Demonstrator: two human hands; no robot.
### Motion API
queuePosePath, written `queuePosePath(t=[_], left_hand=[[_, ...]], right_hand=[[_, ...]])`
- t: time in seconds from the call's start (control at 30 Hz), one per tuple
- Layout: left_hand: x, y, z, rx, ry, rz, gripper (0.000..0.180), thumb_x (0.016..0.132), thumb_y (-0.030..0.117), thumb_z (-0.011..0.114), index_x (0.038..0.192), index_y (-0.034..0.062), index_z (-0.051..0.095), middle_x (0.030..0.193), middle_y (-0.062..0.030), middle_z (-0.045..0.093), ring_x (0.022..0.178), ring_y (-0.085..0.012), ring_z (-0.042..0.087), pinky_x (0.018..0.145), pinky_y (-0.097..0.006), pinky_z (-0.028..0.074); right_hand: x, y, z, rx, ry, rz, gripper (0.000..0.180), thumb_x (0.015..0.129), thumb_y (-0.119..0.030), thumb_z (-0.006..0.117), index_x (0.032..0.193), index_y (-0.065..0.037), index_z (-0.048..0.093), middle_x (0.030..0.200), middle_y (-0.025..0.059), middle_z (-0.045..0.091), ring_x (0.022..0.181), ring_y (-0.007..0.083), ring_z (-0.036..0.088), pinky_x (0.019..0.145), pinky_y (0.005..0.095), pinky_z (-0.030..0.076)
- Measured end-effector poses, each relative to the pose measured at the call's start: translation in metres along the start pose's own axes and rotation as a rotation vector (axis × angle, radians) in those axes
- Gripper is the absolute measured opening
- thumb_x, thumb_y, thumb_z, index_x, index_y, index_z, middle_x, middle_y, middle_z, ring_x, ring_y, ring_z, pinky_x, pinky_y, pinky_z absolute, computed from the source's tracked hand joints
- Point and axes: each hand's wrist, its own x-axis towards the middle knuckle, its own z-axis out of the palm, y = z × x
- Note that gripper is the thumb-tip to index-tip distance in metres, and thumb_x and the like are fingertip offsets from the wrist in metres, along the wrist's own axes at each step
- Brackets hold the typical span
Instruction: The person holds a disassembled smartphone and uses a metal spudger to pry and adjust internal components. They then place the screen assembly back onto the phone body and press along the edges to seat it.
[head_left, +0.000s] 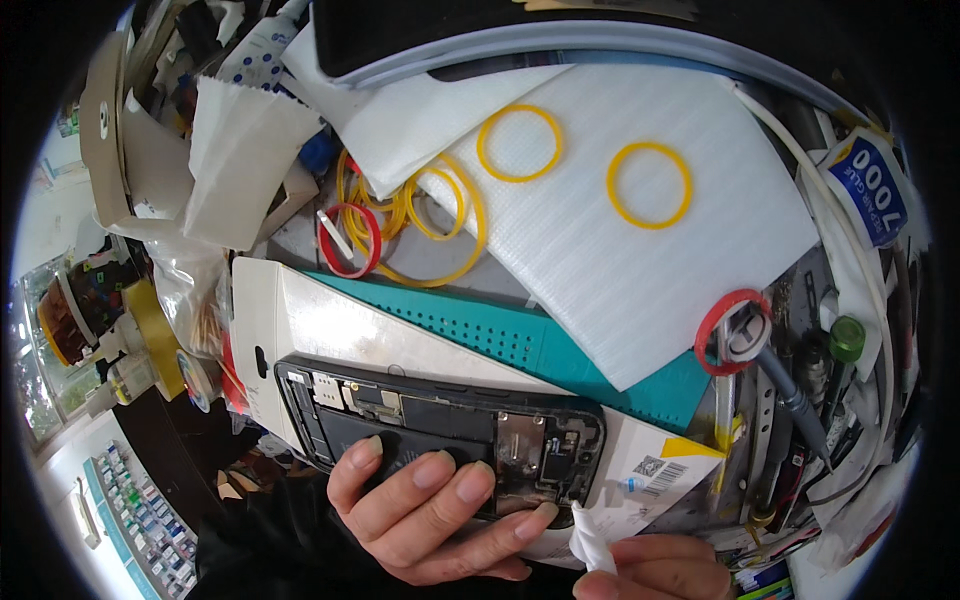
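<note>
An opened smartphone [520, 455] with its battery and circuit parts bare lies over a white flat box [650, 470]. My left hand [430, 520] grips it from the near side, the fingers curled over its edge and battery. My right hand [672, 572] pinches a twisted white piece of tissue [592, 540], whose pointed tip is at the phone's lower right corner. Whether the tip touches the phone, I cannot tell. Part of the right hand is cut off by the lower edge of the picture.
Beyond the box are a teal mat [480, 330] and a white foam sheet [640, 270] with yellow rubber bands [688, 185] on it. More bands [480, 245] lie left. At right, tools and a screwdriver [795, 405] crowd a red tape ring [705, 345].
</note>
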Motion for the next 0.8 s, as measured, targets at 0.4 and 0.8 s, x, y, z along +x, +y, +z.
queuePosePath(t=[0.4, 0.8], left_hand=[[0.003, 0.006, 0.002, 0.008, 0.035, -0.027, 0.048, 0.101, 0.073, 0.042, 0.129, 0.0457, 0.070, 0.130, 0.0069, 0.064, 0.126, -0.0149, 0.056, 0.115, -0.046, 0.040], [0.000, 0.002, -0.001, -0.009, -0.002, -0.005, 0.050, 0.100, 0.073, 0.044, 0.133, 0.0448, 0.068, 0.135, 0.0045, 0.062, 0.131, -0.0170, 0.054, 0.116, -0.047, 0.039]], right_hand=[[-0.031, -0.009, -0.028, -0.019, -0.243, 0.022, 0.011, 0.091, -0.006, 0.069, 0.101, -0.003, 0.065, 0.114, 0.0180, 0.075, 0.093, 0.0265, 0.069, 0.082, 0.0395, 0.064], [-0.021, -0.014, -0.024, 0.029, -0.242, 0.091, 0.013, 0.092, -0.004, 0.068, 0.103, -0.003, 0.063, 0.115, 0.0183, 0.075, 0.094, 0.0270, 0.069, 0.083, 0.0411, 0.064]])
